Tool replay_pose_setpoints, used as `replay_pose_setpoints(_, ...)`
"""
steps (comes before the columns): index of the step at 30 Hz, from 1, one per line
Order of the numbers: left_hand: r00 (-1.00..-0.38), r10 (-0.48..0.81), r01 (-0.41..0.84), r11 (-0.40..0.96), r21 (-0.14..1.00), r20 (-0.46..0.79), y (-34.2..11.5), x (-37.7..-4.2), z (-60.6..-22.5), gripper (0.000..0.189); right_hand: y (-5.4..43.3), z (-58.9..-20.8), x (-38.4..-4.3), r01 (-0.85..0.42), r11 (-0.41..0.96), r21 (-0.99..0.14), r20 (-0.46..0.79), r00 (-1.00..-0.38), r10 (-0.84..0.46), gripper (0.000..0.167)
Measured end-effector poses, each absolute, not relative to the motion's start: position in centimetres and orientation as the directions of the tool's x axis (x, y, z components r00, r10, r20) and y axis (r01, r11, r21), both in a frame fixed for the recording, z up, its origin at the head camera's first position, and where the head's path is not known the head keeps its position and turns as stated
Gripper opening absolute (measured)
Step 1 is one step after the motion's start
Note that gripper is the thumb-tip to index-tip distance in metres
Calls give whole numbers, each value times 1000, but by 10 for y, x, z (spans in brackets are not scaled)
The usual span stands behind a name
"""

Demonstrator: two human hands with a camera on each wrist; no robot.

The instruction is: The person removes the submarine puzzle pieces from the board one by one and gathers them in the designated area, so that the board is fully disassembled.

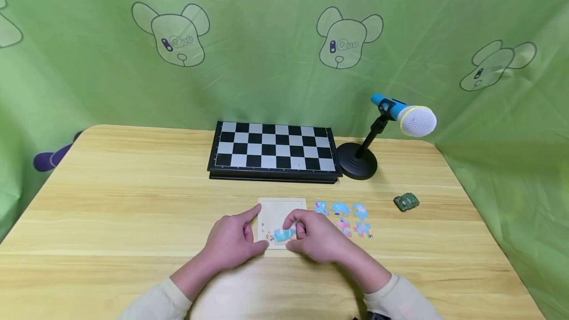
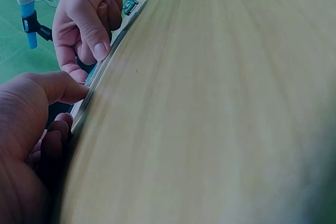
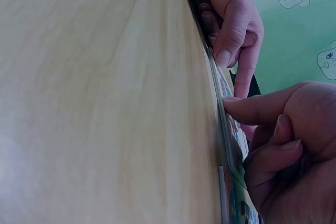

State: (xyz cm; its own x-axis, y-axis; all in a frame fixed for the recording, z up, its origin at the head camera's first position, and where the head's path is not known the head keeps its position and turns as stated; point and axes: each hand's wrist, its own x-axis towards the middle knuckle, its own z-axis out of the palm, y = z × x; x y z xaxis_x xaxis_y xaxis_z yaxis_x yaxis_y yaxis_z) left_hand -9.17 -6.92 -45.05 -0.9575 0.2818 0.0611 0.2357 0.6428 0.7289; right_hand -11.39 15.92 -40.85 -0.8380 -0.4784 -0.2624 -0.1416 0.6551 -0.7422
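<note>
A flat pale puzzle tray (image 1: 281, 211) lies on the table, with blue picture puzzle pieces (image 1: 282, 235) at its lower right. Along its left side is my left hand (image 1: 231, 241), index finger stretched to the upper corner and thumb at the lower one. My right hand (image 1: 322, 236) bends over the lower right of the tray; its thumb and index finger pinch a blue puzzle piece, mostly covered by the fingers. In the right wrist view that thumb touches the tray's near edge. Several loose puzzle pieces (image 1: 340, 208) lie right of the tray, partly behind the right hand.
Behind the tray sits a folded black-and-white chessboard (image 1: 275, 147). A blue microphone (image 1: 404, 113) on a black stand (image 1: 357, 161) is at its right. A small green toy vehicle (image 1: 406, 202) lies farther right. Green printed cloth (image 1: 266, 63) hangs behind the wooden table (image 1: 133, 201).
</note>
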Motion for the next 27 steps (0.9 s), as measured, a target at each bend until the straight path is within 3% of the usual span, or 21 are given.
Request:
replay_pose_setpoints(13, -958, 282, 222, 651, 726, 41, -69, -91, -448, 79, 170, -404, -107, -186, 607, -773, -177, -855, -487, 26)
replay_pose_setpoints(27, -960, 276, 229, 649, 726, 56, -69, -90, -449, 78, 215, -400, -90, -139, 543, -828, -136, -890, -436, 29)
